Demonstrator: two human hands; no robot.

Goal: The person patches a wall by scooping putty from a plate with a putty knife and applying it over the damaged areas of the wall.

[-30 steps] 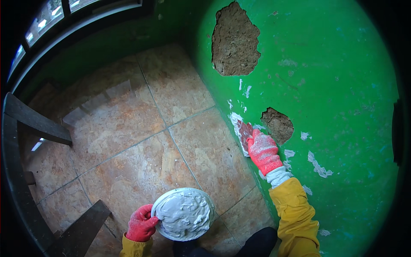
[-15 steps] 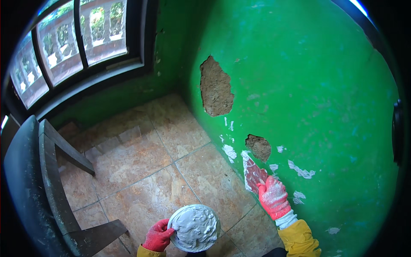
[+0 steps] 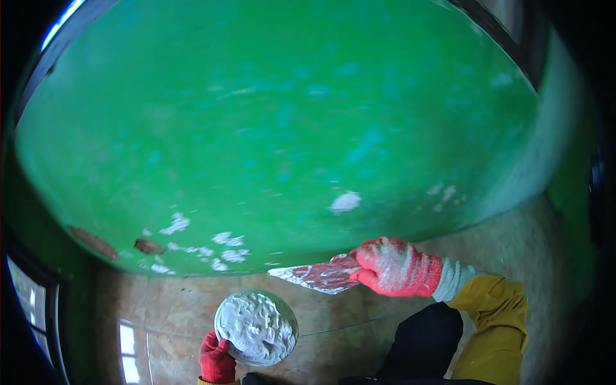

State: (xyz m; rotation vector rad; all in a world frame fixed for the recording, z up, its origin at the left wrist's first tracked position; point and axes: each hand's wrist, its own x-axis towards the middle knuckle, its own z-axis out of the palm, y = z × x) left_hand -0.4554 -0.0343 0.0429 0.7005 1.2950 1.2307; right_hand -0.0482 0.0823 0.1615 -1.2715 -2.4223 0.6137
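My left hand, in a red glove, grips the edge of a round tub at the lower middle. White putty, with a rough, ridged top, fills the tub. My right hand wears a red glove smeared with white. It is closed round a wide red putty knife, whose blade points left and carries white putty along its edge. The blade appears near the foot of the green wall, above and to the right of the tub; whether it touches the wall I cannot tell.
Two bare brown holes, a long one and a smaller one, mark the wall's lower left. White putty patches lie near them, another patch further right. Tiled floor runs below. A window is at far left.
My view has swung right along the wall, so the holes now lie far left and the chair is out of sight. The putty knife has come away from the smaller hole.
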